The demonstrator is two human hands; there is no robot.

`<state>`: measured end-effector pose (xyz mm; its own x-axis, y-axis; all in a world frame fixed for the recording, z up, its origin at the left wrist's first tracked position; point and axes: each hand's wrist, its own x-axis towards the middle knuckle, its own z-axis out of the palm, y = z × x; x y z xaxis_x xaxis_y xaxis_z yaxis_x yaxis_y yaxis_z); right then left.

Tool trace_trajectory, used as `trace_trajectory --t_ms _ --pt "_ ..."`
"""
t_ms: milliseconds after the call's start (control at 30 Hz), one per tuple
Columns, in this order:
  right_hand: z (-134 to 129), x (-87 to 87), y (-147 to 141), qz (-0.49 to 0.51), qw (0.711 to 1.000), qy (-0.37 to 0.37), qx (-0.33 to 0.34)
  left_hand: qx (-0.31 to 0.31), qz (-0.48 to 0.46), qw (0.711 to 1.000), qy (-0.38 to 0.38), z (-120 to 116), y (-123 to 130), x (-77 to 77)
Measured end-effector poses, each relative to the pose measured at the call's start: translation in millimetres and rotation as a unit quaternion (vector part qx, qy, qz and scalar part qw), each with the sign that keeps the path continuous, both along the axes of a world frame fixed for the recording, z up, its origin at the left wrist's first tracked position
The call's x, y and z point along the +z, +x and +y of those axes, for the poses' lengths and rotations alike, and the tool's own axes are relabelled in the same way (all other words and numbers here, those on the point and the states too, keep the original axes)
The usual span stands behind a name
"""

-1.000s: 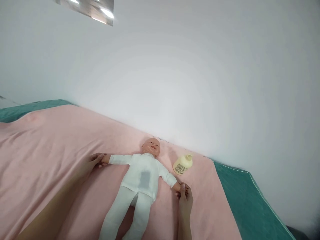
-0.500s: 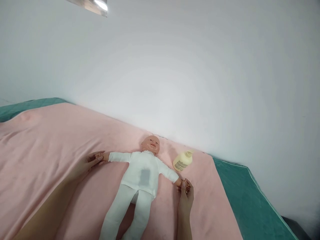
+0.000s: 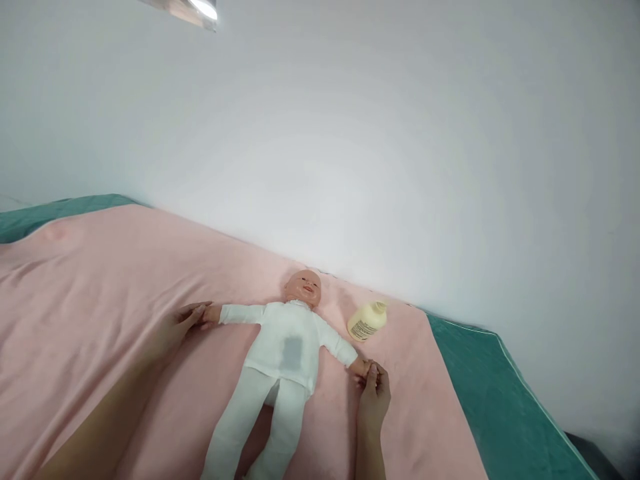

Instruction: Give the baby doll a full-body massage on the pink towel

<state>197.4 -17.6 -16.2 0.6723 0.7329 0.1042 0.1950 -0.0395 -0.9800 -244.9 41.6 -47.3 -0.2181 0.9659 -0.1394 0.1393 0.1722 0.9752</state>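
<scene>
Although little has shifted over the last half second, the fingers of the left hand (image 3: 170, 330) seem drawn closer together, pinching the doll (image 3: 285, 327) by one small hand, while those of the right hand (image 3: 375, 393) stay closed on its other one. That suggests a steady two-sided hold, keeping the doll's arms spread wide. The doll lies face up between the person's hands, on a pink cloth (image 3: 125, 267) over a green cover (image 3: 500, 393). Its head points away toward the white wall (image 3: 320, 133); from there its long axis runs back toward the person, slanting left, the legs reaching the bottom edge. A pale yellow bottle (image 3: 367, 321) sits just beside one sleeve, near the right hand.
</scene>
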Motion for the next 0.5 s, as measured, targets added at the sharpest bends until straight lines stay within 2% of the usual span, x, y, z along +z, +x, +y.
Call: trace_trajectory --t_ms 133,267,433,500 --pt "2.0 0.0 0.8 0.013 1.0 0.021 -0.007 -0.017 -0.09 0.996 -0.011 1.9 -1.3 -5.8" --pt "2.5 0.1 0.2 0.012 1.0 0.02 -0.003 -0.016 -0.164 0.986 -0.011 0.9 3.2 -3.0" --pt "0.8 -1.4 1.5 0.011 1.0 0.011 0.002 -0.011 -0.097 0.995 -0.003 -0.3 9.2 6.9" --pt "1.1 -3.6 2.6 0.016 1.0 0.006 0.007 0.01 -0.052 0.999 0.007 -0.4 11.7 10.2"
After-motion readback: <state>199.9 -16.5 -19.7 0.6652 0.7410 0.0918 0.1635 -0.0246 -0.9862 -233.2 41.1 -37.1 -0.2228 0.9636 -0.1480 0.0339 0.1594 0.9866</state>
